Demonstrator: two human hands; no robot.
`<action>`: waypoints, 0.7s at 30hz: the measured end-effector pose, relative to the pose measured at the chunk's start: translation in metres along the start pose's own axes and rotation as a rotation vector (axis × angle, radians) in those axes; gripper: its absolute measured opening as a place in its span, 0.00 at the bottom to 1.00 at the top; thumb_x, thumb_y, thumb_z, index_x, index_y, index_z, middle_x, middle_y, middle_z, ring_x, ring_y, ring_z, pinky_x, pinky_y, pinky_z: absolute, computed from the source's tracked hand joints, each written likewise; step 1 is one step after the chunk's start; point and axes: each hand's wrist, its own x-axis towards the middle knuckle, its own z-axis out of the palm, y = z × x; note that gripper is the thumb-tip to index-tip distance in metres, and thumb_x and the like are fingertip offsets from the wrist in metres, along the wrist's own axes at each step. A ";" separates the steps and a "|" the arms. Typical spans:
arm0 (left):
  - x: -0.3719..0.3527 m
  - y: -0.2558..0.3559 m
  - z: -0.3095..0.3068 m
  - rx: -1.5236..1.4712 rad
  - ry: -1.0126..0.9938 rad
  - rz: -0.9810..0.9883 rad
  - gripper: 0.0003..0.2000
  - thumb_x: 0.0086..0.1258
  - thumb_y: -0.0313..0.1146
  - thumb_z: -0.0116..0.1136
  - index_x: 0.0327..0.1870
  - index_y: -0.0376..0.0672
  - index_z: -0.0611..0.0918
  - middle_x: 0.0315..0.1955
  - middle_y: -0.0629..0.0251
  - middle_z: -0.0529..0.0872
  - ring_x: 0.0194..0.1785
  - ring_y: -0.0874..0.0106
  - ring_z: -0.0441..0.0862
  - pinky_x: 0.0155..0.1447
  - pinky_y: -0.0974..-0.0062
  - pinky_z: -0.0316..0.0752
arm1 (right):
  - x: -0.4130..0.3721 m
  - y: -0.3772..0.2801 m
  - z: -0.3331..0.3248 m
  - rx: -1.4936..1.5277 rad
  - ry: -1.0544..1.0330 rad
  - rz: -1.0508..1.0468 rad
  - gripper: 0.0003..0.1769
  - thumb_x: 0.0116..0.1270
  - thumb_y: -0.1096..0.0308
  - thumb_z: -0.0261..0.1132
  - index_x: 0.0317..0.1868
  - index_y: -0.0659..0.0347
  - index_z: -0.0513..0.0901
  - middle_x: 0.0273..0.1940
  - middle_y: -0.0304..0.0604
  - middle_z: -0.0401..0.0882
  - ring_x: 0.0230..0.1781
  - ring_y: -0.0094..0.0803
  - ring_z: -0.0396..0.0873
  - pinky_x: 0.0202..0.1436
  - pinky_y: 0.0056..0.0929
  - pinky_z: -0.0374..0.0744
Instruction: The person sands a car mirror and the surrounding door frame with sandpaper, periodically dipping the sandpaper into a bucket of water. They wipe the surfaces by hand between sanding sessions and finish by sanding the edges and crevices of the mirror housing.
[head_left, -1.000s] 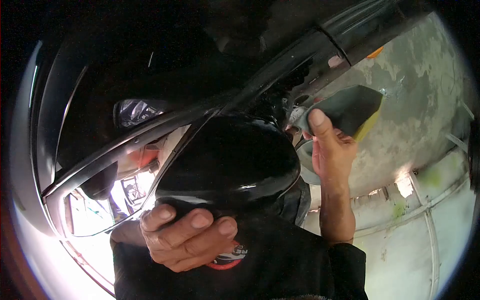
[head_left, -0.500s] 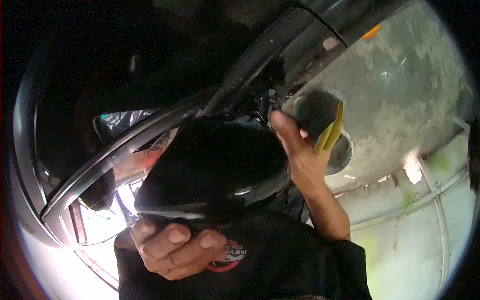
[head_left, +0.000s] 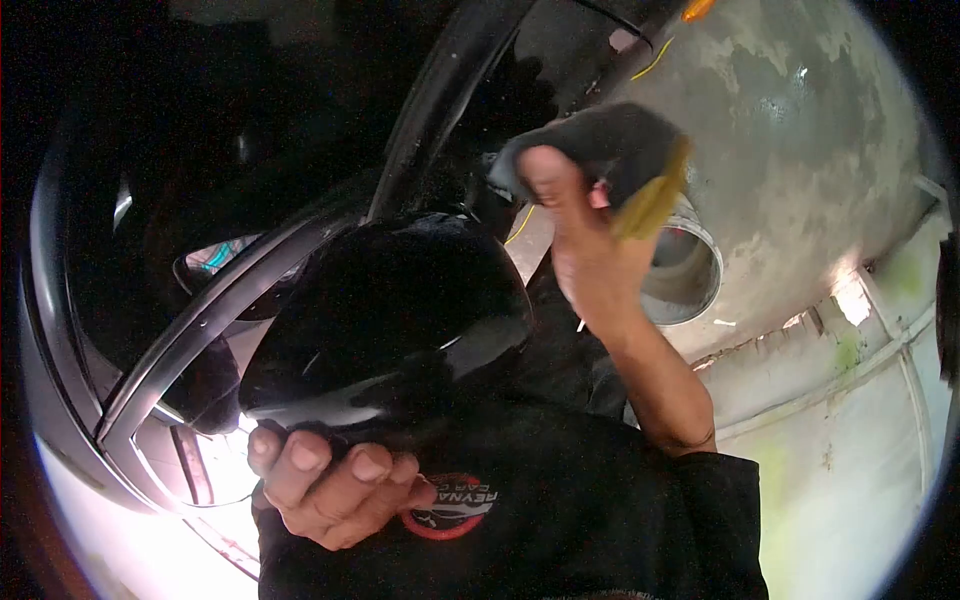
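Observation:
A glossy black car side mirror juts out from the dark car body in the middle of the view. Curled at its lower left edge are the fingers of my left hand, gripping the housing. My right hand is up to the right of the mirror, apart from its shell, closed on a folded grey and yellow cloth. The thumb lies across the cloth, which is slightly blurred. Part of the grip behind the cloth is hidden.
Below the right hand, a round bucket stands on the patchy concrete floor. A window frame strip of the car curves along the left. A pale wall with pipes is at lower right; a yellow line lies near the car.
My right hand has lifted off the mirror's base and moved up and slightly left with the cloth, which is now spread wider. My left hand keeps its hold on the mirror.

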 end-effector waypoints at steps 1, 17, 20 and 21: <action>0.000 0.002 -0.001 0.019 -0.009 -0.011 0.13 0.67 0.54 0.68 0.44 0.61 0.91 0.61 0.78 0.86 0.78 0.59 0.68 0.84 0.45 0.56 | -0.002 0.003 -0.003 0.149 0.057 0.023 0.20 0.64 0.65 0.81 0.47 0.69 0.83 0.35 0.39 0.87 0.31 0.28 0.82 0.36 0.27 0.80; 0.007 -0.018 -0.006 0.106 -0.013 0.174 0.21 0.73 0.62 0.59 0.56 0.60 0.85 0.67 0.69 0.82 0.77 0.54 0.69 0.83 0.42 0.60 | -0.024 0.002 0.014 0.358 0.043 0.461 0.32 0.68 0.60 0.77 0.64 0.72 0.77 0.48 0.52 0.85 0.49 0.41 0.83 0.55 0.40 0.83; 0.006 -0.016 0.000 0.105 0.025 0.177 0.21 0.73 0.62 0.58 0.55 0.60 0.84 0.67 0.70 0.82 0.77 0.55 0.69 0.83 0.42 0.59 | -0.015 -0.005 0.006 0.329 -0.009 0.628 0.33 0.68 0.63 0.77 0.66 0.74 0.75 0.53 0.53 0.83 0.49 0.37 0.83 0.54 0.37 0.83; 0.007 -0.017 0.001 0.096 0.030 0.179 0.21 0.73 0.63 0.58 0.55 0.60 0.84 0.66 0.70 0.81 0.77 0.55 0.68 0.83 0.42 0.59 | -0.012 -0.009 0.005 0.322 -0.026 0.676 0.34 0.68 0.64 0.77 0.67 0.75 0.74 0.55 0.54 0.83 0.49 0.36 0.83 0.54 0.36 0.83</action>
